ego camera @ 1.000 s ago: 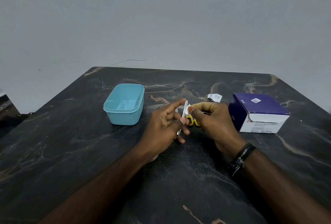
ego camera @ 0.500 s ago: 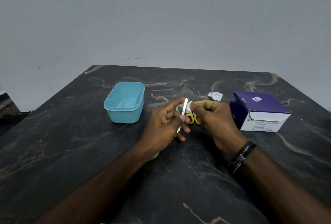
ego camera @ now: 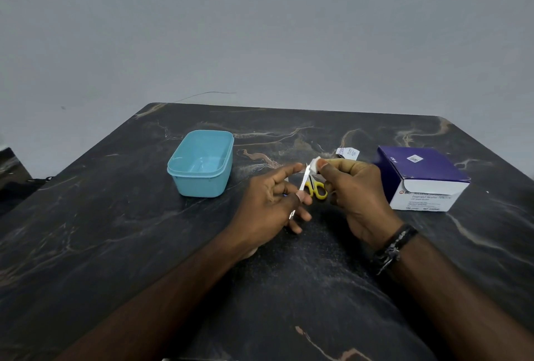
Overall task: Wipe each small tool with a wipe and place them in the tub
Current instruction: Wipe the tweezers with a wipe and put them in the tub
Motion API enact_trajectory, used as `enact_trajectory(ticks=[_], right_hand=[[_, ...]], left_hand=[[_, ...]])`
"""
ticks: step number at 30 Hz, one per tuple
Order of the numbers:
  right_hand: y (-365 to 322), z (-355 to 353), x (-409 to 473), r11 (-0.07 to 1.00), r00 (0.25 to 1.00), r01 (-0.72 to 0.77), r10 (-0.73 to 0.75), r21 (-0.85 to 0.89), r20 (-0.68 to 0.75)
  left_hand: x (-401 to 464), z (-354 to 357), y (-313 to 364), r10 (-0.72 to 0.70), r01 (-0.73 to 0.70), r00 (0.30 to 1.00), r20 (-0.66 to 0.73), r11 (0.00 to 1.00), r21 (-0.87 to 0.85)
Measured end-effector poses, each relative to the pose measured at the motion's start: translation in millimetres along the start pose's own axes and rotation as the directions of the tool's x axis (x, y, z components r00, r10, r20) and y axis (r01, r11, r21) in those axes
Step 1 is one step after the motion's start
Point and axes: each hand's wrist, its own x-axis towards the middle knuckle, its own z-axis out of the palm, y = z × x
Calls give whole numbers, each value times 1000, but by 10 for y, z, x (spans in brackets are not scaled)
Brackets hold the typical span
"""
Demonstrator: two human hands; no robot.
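While the head view looks down over a dark marbled desk [ego camera: 115, 245], a slim metal tool [ego camera: 303, 183] is held upright and slightly tilted near the middle of the frame. Its lower part is pinched in the grip of the left hand [ego camera: 268, 204], whose thumb and curled fingers are closed round the shaft, the index finger being stretched toward the tool's upper end. A white wipe [ego camera: 315, 164] is pinched against the tip of the tool by the right hand [ego camera: 358, 196], whose grip is closed on the wipe between thumb and fingers. A dark beaded bracelet [ego camera: 394, 248] is worn on the right wrist.

Just behind the tool, between the two hands, small scissors with yellow handles [ego camera: 318, 190] are seen lying on the desk. At ten o'clock from the hands, well apart, a light blue tub [ego camera: 202, 181] stands open; whether anything lies inside cannot be told. At three o'clock a purple and white box [ego camera: 422, 178] of alcohol swabs is set with its flap open. At one o'clock, near the right hand, a torn white sachet [ego camera: 348, 153] lies flat on the desk.
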Motion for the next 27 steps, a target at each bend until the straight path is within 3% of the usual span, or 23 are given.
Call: enact_trajectory(ticks=[18, 27], right_hand=[[55, 46, -48, 992, 969, -71, 92, -100, 231], [-26, 53, -70, 996, 987, -90, 85, 29, 138]], left_hand=[[14, 1, 5, 2, -2, 998, -64, 1000, 12], [6, 27, 15, -31, 30, 999, -16, 999, -22]])
